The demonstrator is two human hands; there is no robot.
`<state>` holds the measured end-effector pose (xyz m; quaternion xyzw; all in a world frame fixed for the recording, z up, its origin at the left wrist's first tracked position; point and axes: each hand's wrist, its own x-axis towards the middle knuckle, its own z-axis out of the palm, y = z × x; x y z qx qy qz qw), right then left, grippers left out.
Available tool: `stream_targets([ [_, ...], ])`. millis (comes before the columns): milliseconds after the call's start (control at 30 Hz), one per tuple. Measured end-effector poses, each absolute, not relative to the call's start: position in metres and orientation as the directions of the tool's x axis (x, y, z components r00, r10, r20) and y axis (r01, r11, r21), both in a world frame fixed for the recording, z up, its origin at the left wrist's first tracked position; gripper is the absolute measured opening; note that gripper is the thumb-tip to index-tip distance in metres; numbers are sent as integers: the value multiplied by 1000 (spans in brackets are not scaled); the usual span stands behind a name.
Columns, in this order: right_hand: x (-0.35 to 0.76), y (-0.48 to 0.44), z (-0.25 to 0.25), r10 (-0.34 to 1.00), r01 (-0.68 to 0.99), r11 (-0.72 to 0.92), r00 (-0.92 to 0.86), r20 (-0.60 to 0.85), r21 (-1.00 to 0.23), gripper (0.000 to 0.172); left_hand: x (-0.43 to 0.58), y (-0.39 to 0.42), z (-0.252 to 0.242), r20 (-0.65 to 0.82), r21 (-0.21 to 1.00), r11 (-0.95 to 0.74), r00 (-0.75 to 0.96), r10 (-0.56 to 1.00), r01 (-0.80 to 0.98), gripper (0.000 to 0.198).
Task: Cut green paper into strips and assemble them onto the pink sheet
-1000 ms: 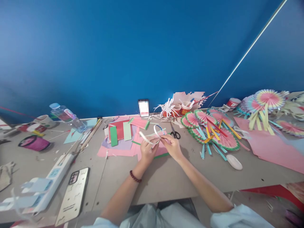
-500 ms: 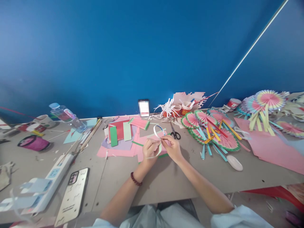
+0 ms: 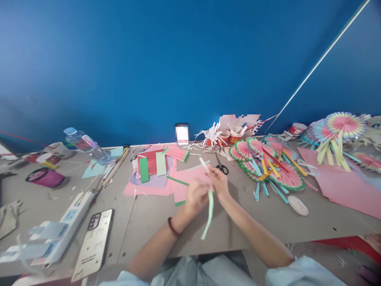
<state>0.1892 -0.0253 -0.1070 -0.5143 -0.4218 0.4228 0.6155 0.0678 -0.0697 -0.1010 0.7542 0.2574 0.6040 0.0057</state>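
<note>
My left hand [image 3: 197, 198] and my right hand [image 3: 218, 183] are close together over the pink paper [image 3: 181, 184]. A pale green paper strip [image 3: 210, 216] hangs down from between them, its lower end loose. The white end of a strip [image 3: 203, 163] sticks up above my right hand, whose fingers are closed on it. My left fingers are bent and pressed together beside the strip, blurred by motion; what they pinch is hidden. Black-handled scissors [image 3: 222, 168] lie just behind my right hand.
Pink and green pleated paper fans [image 3: 268, 161] lie to the right, near a white oval object [image 3: 298, 205]. Cups with white strips [image 3: 236, 133] stand at the back. On the left are a bottle [image 3: 87, 145], a power strip [image 3: 67, 226] and a phone [image 3: 94, 244].
The strip was looped over my hands; now it hangs straight below them, with a white end pointing up. My hands have shifted slightly right in view.
</note>
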Motion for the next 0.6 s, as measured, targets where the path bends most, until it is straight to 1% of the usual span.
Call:
stream_targets([
  [33, 196, -19, -107, 937, -93, 112, 340, 74, -989, 29, 75, -79, -101, 908, 268, -907, 229, 351, 326, 13],
  [67, 204, -13, -106, 922, -89, 120, 380, 78, -989, 31, 82, -87, -100, 894, 253, -934, 308, 325, 252, 13],
  [100, 211, -9, -105, 905, -55, 155, 408, 119, -986, 32, 88, -93, -100, 866, 298, -934, 356, 352, 199, 14],
  [167, 223, -3, -104, 885, 107, 208, 404, 233, -972, 33, 95, -98, -97, 785, 490, -861, 359, 504, 137, 18],
  [233, 229, -2, -105, 877, 302, 225, 351, 328, -926, 31, 96, -91, -96, 685, 669, -737, 304, 662, 96, 13],
  [300, 231, -1, -109, 879, 459, 218, 291, 377, -861, 28, 93, -80, -96, 519, 840, -541, 241, 820, 34, 14],
  [367, 233, 1, -115, 890, 539, 208, 243, 387, -816, 25, 89, -69, -97, 317, 947, -319, 220, 923, -25, 18],
  [433, 234, 3, -120, 905, 552, 208, 205, 373, -808, 23, 85, -62, -95, 145, 989, -139, 228, 963, -43, 23],
  [500, 236, 6, -122, 912, 546, 212, 187, 365, -810, 22, 81, -58, -89, 14, 997, 7, 266, 964, -79, 27],
  [533, 235, 6, -122, 910, 548, 214, 190, 369, -809, 22, 79, -57, -86, -26, 994, 55, 284, 959, -97, 28],
  [600, 233, 5, -119, 900, 534, 224, 207, 383, -815, 21, 74, -54, -80, -62, 992, 93, 309, 949, -86, 31],
])
